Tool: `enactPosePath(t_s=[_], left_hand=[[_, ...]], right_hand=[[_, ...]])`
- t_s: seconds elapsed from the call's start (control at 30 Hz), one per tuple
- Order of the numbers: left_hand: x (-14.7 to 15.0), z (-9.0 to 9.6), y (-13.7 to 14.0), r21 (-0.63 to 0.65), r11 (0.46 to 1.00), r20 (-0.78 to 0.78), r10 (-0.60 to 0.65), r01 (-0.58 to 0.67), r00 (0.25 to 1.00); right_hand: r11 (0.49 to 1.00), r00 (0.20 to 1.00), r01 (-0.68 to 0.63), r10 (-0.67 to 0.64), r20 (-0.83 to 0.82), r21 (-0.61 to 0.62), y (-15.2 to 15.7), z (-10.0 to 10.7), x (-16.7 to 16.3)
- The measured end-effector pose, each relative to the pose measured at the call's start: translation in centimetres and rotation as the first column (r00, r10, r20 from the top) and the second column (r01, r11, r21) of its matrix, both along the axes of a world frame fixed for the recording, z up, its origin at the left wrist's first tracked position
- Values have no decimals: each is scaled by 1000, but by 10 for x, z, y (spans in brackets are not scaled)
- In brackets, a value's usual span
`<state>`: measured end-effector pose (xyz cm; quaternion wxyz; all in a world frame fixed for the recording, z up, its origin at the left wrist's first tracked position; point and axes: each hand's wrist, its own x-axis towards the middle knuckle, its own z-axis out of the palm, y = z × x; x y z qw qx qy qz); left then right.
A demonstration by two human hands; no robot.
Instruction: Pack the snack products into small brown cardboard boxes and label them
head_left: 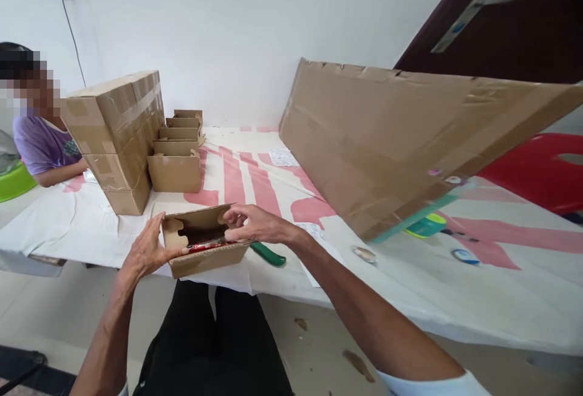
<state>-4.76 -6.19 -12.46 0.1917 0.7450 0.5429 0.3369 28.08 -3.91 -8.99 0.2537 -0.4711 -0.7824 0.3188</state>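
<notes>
A small open cardboard box [207, 262] rests at the table's front edge, tilted toward me. My left hand [148, 253] grips its left end, with the thumb over the front rim. Inside lies a red item with shiny clear wrapping [204, 245], mostly hidden by the box walls. My right hand [250, 224] is at the right end of the opening, fingers curled and thumb drawn in toward them. What those fingers pinch, if anything, cannot be made out. A green curved handle [268, 254] lies on the table just right of the box.
Several open cardboard boxes [174, 174] stand in a row beside a stack of taped cartons [118, 135]. A large cardboard panel [387, 141] leans across the right side. Beneath it sit a green bowl [426, 226] and a tape roll [465, 256]. Another person [45, 141] sits far left.
</notes>
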Motion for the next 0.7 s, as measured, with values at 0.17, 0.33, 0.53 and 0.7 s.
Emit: enactPosePath(t_s=[0.17,0.33,0.53,0.7], left_hand=[[12,2,-11,-108,993,12,-37,38,999],[22,8,-23,-58,998,61,-33,36,998],[27,3,-38,-105,993,141,59,-45,988],[39,7,-42,-16,996,76,88,-87,993]], right_hand=[[944,873,142,-261,411,297,-21,-12,-18],[889,789,194,-392,473,414,-39,-17,-34],[762,836,288,-496,236,580,-62,-32,-31],[655,854,358,-517,50,666,-73,-47,-33]])
